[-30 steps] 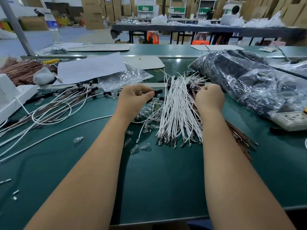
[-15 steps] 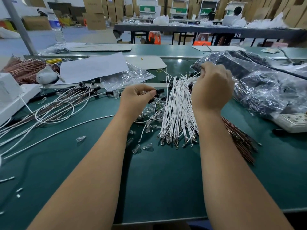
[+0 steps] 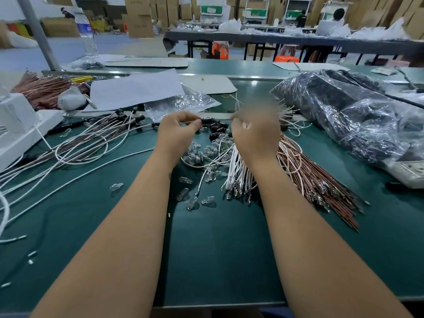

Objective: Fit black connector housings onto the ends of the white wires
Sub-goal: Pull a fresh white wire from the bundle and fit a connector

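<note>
Left grip (image 3: 177,129) pinches a black housing (image 3: 207,122); right grip (image 3: 253,131) is too blurred to tell. Mid-insertion, I reckon; next I need a wire end lined up with it.

2 bare hands (image 3: 177,131) work at 12 o'clock. 1 bundle of white wires (image 3: 238,173) lies at 1 o'clock beside 1 bundle of brown wires (image 3: 321,180). 1 black connector housing (image 3: 207,122) is held; loose ones and the clear bulbs (image 3: 206,152) are too many to count. 1 water bottle (image 3: 88,40) stands at 10 o'clock.
</note>
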The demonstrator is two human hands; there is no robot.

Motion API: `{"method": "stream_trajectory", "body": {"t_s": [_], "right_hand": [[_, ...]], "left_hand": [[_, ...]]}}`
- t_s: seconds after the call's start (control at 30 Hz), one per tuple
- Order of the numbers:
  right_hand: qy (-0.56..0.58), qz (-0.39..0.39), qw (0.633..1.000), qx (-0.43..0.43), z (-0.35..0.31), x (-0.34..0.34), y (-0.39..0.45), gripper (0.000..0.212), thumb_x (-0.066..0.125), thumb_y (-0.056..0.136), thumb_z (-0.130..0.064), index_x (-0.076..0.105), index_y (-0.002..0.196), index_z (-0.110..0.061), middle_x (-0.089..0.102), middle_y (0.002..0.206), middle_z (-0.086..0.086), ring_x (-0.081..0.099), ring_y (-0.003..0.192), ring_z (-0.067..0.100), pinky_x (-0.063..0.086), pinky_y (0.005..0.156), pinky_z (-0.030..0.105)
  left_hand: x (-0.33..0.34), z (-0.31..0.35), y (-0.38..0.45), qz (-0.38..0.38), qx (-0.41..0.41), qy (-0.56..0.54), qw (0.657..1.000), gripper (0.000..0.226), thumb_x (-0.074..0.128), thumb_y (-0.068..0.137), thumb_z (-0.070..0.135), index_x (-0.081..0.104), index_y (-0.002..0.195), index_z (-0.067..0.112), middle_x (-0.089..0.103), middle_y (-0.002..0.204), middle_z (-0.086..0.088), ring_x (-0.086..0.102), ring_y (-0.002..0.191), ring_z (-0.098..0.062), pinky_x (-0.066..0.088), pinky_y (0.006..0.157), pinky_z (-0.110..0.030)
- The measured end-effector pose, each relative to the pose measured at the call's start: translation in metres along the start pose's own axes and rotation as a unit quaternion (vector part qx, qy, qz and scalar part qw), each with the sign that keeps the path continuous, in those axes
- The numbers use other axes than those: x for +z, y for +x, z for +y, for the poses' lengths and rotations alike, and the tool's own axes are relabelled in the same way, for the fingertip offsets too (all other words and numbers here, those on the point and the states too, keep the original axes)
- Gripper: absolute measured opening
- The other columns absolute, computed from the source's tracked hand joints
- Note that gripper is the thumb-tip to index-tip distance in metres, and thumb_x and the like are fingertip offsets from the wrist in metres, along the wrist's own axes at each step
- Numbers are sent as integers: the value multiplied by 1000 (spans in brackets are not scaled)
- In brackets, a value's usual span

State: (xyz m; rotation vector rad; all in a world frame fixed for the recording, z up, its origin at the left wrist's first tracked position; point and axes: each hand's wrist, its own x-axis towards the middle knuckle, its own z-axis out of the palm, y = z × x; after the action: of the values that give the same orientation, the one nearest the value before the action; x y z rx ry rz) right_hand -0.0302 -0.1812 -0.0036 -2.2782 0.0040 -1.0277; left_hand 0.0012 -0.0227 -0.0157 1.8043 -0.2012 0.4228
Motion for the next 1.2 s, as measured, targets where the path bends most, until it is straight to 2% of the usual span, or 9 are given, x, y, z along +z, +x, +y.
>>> {"method": "stream_trajectory", "body": {"t_s": [0.1, 0.2, 0.33, 0.47, 0.53, 0.73, 0.9, 1.0, 1.2], "right_hand": [[1, -17, 1000, 0, 0, 0, -1, 15, 60, 88, -20, 75, 91, -21, 46, 79, -3, 38, 86, 15, 23, 73, 22], [-3, -60, 998, -14, -1, 1, -2, 16, 59, 88, -21, 74, 94, -22, 51, 84, -1, 43, 90, 18, 27, 76, 24], [-15, -79, 997, -13, -1, 2, -1, 18, 58, 90, -21, 74, 97, -21, 51, 87, 0, 46, 94, 20, 35, 83, 28], [-30, -59, 998, -4, -1, 2, 0, 17, 58, 89, -19, 73, 95, -20, 46, 87, -1, 38, 90, 17, 32, 82, 27], [-40, -59, 997, -10, -1, 1, -1, 17, 58, 89, -18, 74, 94, -22, 45, 88, -1, 40, 91, 19, 34, 85, 29], [-50, -67, 995, -45, -1, 1, -2, 18, 58, 90, -14, 73, 96, -22, 43, 88, -3, 34, 90, 15, 31, 88, 28], [-124, -68, 987, -78, 2, -1, -2, 23, 56, 85, -6, 71, 94, -20, 40, 88, -2, 30, 88, 17, 22, 80, 26], [-107, -69, 989, -77, 1, -1, -2, 22, 56, 86, -6, 71, 93, -21, 41, 89, -2, 33, 90, 16, 24, 82, 26], [-93, -50, 993, -57, 2, -2, -1, 25, 51, 88, -5, 71, 92, -20, 41, 88, -2, 33, 89, 16, 26, 81, 27]], "left_hand": [[1, 2, -1, -18, -5, -4, 1000, 15, 67, 88, 11, 70, 80, 24, 64, 71, 6, 51, 50, 9, 42, 53, -6], [3, 4, -3, -35, -5, -2, 999, 8, 66, 89, 11, 70, 86, 18, 61, 68, 4, 45, 42, 7, 36, 46, -7], [1, 4, -3, -40, -7, -4, 999, 9, 66, 90, 14, 69, 84, 20, 62, 69, 3, 46, 46, 6, 39, 50, -8], [2, 5, -4, -34, 5, 2, 999, 11, 67, 90, 19, 67, 80, 23, 61, 65, 7, 48, 47, 6, 41, 51, -8], [2, 5, -5, -34, 11, 1, 999, 11, 68, 89, 17, 67, 79, 23, 60, 63, 10, 48, 47, 6, 40, 51, -8], [-1, 6, -6, -55, 0, -11, 998, 3, 67, 89, 13, 69, 90, 11, 53, 63, 4, 46, 50, 2, 39, 52, -9], [-3, 9, -9, -87, 10, 4, 996, 1, 69, 88, 12, 70, 88, 13, 52, 73, -10, 43, 66, -17, 37, 59, -24], [-3, 10, -10, -83, 5, 3, 997, 3, 68, 88, 12, 70, 89, 10, 53, 76, -12, 43, 69, -19, 37, 64, -28], [-1, 11, -9, -81, -4, -13, 997, 7, 69, 88, 15, 70, 84, 20, 61, 82, -22, 51, 75, -22, 44, 74, -36]]}}
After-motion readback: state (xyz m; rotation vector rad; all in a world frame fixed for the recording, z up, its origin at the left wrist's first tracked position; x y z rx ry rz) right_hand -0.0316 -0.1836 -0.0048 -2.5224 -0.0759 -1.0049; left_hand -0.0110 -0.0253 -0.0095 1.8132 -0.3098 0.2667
